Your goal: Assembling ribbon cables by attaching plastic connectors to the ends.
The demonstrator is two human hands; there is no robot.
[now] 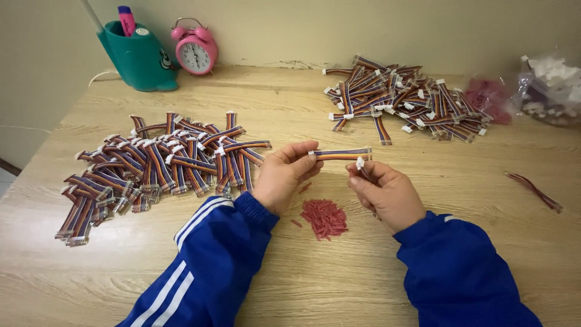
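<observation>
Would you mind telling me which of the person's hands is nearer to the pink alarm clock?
Left. The left hand is below and to the right of the pink alarm clock, holding one end of a striped ribbon cable. The right hand is farther right and lower.

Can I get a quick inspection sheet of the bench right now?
Surface: light wooden table.
Job's things: short multicoloured ribbon cable with white end connectors; heap of small red pieces.
Clutter: left cable pile, right cable pile, clear bag of white parts.
Grippers: left hand pinches the cable's end; right hand holds a white connector.
Cables: loose red wire strand.
Surroundings: pink alarm clock, teal pen holder, beige wall.
</observation>
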